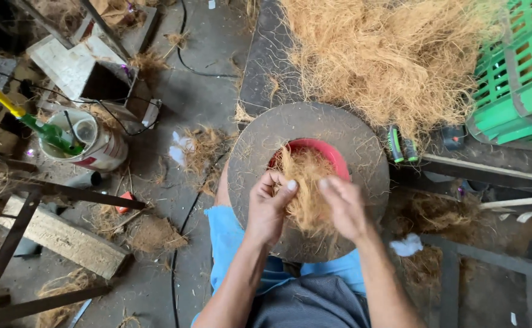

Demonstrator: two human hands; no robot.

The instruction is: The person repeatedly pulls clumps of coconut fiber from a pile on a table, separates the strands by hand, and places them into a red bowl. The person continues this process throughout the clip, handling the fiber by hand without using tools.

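A round grey board (339, 136) with a hole in its middle rests on my lap. A red bowl-shaped mould (314, 147) sits in the hole. A tuft of tan coir fibre (305, 188) spills from the mould toward me. My left hand (268, 206) grips the tuft's left side, thumb across the fibre. On the tuft's right side my right hand (346, 206) pinches the same fibre with its fingertips.
A big heap of loose fibre (393, 54) lies beyond the board. A green plastic crate (515, 79) stands at the right. At the left are a white bucket (99, 146) with a green bottle, a wooden plank (65, 240), metal bars and cables on the floor.
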